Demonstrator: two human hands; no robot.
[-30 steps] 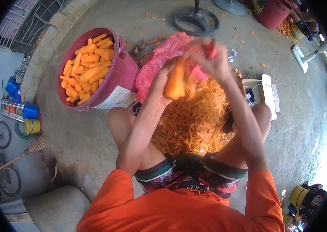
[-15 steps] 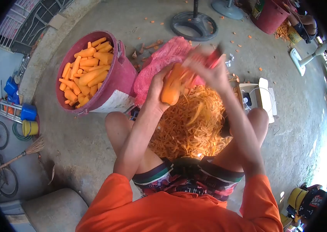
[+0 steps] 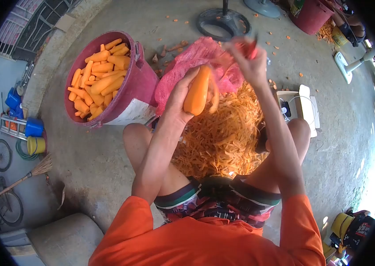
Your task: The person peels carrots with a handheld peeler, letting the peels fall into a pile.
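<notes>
My left hand [image 3: 180, 96] is wrapped round a thick carrot [image 3: 197, 93], held tilted with its broad end toward me. Its surface is bright and smooth, and a strip of peel hangs along its right side. Up and to the right, my right hand [image 3: 254, 68] is closed on a red-handled peeler [image 3: 252, 49], apart from the carrot and smeared by motion. Below both hands, a large heap of carrot peels [image 3: 218, 142] lies between my legs. A pink mesh sack [image 3: 178, 71] spreads just beyond the heap.
A big maroon tub [image 3: 147, 86] full of peeled carrots [image 3: 103, 82] stands at the left. An open white box [image 3: 305, 108] with a cable sits right of the heap. Round stand bases [image 3: 223, 22] are ahead. Another person's legs [image 3: 351, 26] show at the far right.
My right hand has moved up and away from the carrot with the peeler. The carrot has turned more upright and shows a brighter, smoother side.
</notes>
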